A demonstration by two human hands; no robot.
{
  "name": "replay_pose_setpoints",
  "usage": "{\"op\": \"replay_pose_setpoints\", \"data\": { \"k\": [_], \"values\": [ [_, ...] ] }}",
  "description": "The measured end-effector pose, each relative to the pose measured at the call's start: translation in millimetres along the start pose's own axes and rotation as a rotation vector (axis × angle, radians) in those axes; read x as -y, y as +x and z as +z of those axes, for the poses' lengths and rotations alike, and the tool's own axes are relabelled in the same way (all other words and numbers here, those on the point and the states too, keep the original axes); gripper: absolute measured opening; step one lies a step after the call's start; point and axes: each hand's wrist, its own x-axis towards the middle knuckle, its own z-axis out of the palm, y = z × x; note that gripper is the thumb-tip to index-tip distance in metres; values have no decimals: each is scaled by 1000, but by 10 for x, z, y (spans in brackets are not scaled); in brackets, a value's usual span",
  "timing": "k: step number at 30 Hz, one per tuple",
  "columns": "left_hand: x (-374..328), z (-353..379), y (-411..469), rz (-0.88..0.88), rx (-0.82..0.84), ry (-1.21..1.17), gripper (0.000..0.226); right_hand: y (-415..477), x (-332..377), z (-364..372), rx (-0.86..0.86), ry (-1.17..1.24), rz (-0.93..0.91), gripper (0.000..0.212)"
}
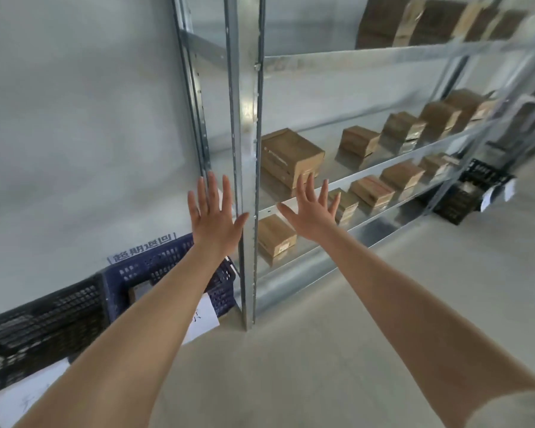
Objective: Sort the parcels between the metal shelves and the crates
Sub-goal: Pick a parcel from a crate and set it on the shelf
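Observation:
Both arms are stretched out in front of a metal shelf unit (247,125). My left hand (213,216) is spread flat with straight fingers, left of the shelf's front post, holding nothing. My right hand (314,211) is spread the same way in front of the shelves, also empty. Several brown cardboard parcels sit on the shelves: a large one (291,156) on the middle shelf just beyond my right fingertips, a small one (275,236) on the lower shelf below that hand. A blue crate (167,267) with a sign stands under my left forearm.
A black crate (40,322) stands left of the blue one against the grey wall, and white paper labels (203,319) hang on both. More black crates (473,193) sit at the shelf's far right end. Taped parcels (414,23) fill the top shelf. Pale concrete floor (291,366) lies below.

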Motion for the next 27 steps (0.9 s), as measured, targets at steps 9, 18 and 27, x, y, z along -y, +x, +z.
{"op": "replay_pose_setpoints", "data": {
  "k": [9,18,27],
  "values": [
    [-926,-953,427,56,-262,44,83,-20,-585,-1230,-225,-17,-82,85],
    [-2064,-1607,669,81,-490,74,83,-154,-1493,-2181,-412,-129,-130,87],
    [-2852,-1856,1006,141,-552,120,83,22,-2223,-2736,-506,-89,-89,87]
  ]
}}
